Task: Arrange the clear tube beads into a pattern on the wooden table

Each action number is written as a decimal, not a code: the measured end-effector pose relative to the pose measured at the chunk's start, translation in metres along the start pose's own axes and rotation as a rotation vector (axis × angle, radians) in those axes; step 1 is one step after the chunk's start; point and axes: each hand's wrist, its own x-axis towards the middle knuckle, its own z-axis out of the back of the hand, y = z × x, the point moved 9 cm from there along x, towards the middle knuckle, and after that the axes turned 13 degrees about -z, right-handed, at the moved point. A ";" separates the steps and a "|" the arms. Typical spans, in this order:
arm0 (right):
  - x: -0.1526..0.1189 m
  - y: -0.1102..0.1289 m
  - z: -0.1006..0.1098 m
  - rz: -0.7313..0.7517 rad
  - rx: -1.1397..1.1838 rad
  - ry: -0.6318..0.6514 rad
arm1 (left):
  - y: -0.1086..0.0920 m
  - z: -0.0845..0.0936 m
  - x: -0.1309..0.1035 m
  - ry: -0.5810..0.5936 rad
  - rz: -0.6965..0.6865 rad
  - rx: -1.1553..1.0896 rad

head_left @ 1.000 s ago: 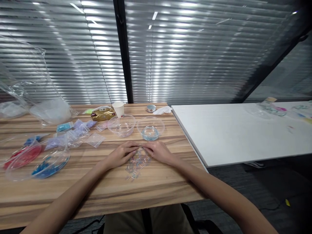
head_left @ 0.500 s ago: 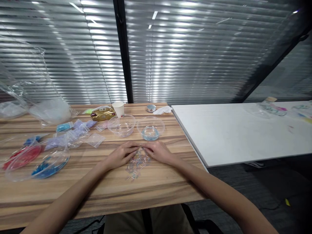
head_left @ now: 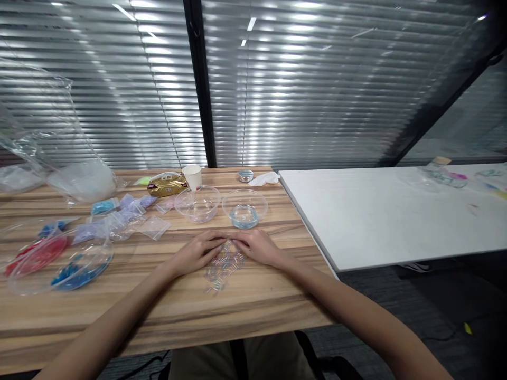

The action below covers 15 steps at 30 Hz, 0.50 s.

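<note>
Small clear and iridescent tube-like pieces (head_left: 223, 270) lie in a loose pile on the wood-grain table. At the pile's far edge, my left hand (head_left: 200, 249) and my right hand (head_left: 259, 246) meet fingertip to fingertip. Both have their fingers closed together. Whatever is pinched between them is too small to make out. Just beyond the hands stand two clear plastic bowls: the left bowl (head_left: 182, 203) has faint contents, and the right bowl (head_left: 261, 205) has a bluish bottom.
Small bags of purple pieces (head_left: 127, 211), a gold packet (head_left: 168, 184), a paper cup (head_left: 193, 178) and a round tin (head_left: 245, 176) stand farther back. Clear containers with red pieces (head_left: 49, 253) and blue pieces (head_left: 79, 272) are at left. A white table (head_left: 380, 216) adjoins at right.
</note>
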 end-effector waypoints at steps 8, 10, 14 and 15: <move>0.000 0.001 0.002 0.004 0.029 0.003 | 0.002 0.000 0.000 0.003 -0.004 -0.014; 0.000 0.001 0.003 -0.001 0.037 0.000 | 0.002 -0.002 -0.001 0.012 -0.001 -0.015; 0.000 0.001 0.003 -0.007 0.038 0.006 | 0.004 -0.003 -0.001 0.015 0.008 -0.011; -0.001 0.001 0.003 -0.007 0.037 0.008 | 0.003 -0.003 -0.001 0.012 0.008 -0.012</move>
